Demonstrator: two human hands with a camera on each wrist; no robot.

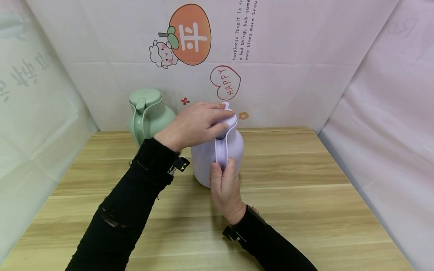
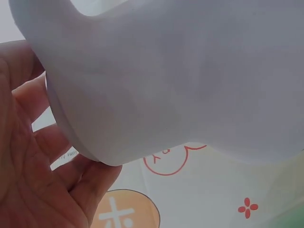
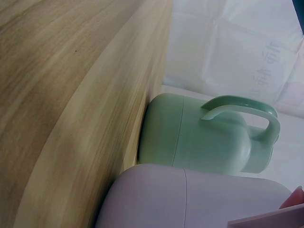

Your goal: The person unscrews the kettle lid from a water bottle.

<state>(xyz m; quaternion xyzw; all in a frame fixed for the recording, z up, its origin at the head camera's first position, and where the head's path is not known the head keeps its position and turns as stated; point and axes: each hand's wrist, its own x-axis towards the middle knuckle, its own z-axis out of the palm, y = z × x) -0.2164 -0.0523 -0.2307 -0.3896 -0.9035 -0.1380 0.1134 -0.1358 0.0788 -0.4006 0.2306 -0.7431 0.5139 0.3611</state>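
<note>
A lilac thermos jug (image 1: pixel 202 165) stands upright on the table, handle towards me. My left hand (image 1: pixel 198 122) lies over its top and grips the lid (image 1: pixel 231 122). In the left wrist view, bent fingers (image 2: pixel 95 183) of that hand reach round the lid's edge. My right hand (image 1: pixel 226 190) holds the lower part of the handle (image 1: pixel 222 150), thumb up along it. A green thermos jug (image 1: pixel 149 114) with its lid on stands to the left, partly hidden by my left hand. The right wrist view shows the lilac body (image 3: pixel 156 199) beside the green jug (image 3: pixel 199 137).
The wood-grain table (image 1: pixel 288 203) extends in front of and to the right of the jugs. A printed white cloth (image 1: pixel 288 75) hangs directly behind them, with more cloth along the left (image 1: pixel 40 86) and right (image 1: pixel 390 131) sides.
</note>
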